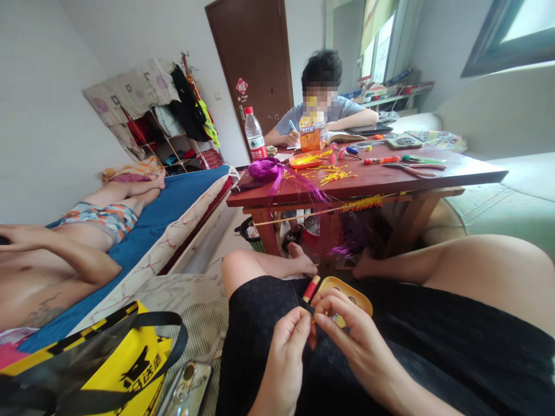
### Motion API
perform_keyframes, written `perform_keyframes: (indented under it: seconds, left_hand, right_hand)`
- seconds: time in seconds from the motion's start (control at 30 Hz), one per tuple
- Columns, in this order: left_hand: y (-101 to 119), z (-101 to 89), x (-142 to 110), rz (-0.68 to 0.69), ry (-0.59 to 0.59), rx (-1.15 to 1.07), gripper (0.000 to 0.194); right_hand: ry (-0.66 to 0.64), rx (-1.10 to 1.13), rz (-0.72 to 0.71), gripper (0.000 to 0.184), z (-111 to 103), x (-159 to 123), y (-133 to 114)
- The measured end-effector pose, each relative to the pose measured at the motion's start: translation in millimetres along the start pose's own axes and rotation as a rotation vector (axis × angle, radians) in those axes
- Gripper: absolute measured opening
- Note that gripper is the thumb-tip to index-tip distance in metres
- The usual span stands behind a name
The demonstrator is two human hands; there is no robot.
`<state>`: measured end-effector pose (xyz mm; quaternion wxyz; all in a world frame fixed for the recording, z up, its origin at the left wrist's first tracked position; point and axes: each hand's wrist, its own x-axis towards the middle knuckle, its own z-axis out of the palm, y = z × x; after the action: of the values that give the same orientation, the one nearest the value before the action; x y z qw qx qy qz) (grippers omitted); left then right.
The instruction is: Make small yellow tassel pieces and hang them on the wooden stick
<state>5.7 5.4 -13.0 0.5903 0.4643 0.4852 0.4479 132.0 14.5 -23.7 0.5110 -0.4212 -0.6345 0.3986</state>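
Nearest the camera, over the black cloth (260, 341) on our lap, our left hand (288, 341) and right hand (351, 329) meet, thumb and forefinger of each pinched at a small orange piece (314, 321), too small and covered to identify. Just beyond our fingertips are a red-wrapped roll (311, 289) and a rounded yellow tray (366, 301). To our left sit a yellow carrier bag (130, 370) and a phone (191, 387) on striped fabric (186, 294).

Ahead, the red-brown surface (277, 193) bears a bundle of purple strands (262, 169), an orange dish (299, 163) of yellow pieces, more loose yellow pieces (336, 175), a red-capped water bottle (255, 136) and pliers (414, 169). A thin stick (303, 216) with yellow twists (364, 203) runs along its near edge. Across from us, a person (323, 86) holds a pen (292, 125); another person (65, 260) lies on the blue-covered bed (173, 196).
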Motion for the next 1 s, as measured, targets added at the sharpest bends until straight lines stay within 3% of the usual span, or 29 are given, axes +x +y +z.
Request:
perform_keyframes:
  seconds: [0.3, 0.7, 1.0]
  left_hand:
    - [3.8, -1.2, 0.6, 0.040, -0.049, 0.070, 0.029]
    - [5.5, 0.2, 0.5, -0.009, -0.066, -0.021, 0.024]
    - [0.3, -1.9, 1.3, 0.033, -0.072, -0.003, 0.025]
  right_hand:
    - [0.056, -0.001, 0.012, 0.020, 0.1, -0.4, -0.7]
    - [0.088, -0.049, -0.012, 0.016, 0.5, -0.7, -1.0]
    - [0.017, -0.022, -0.018, 0.021, 0.7, -1.2, -3.9]
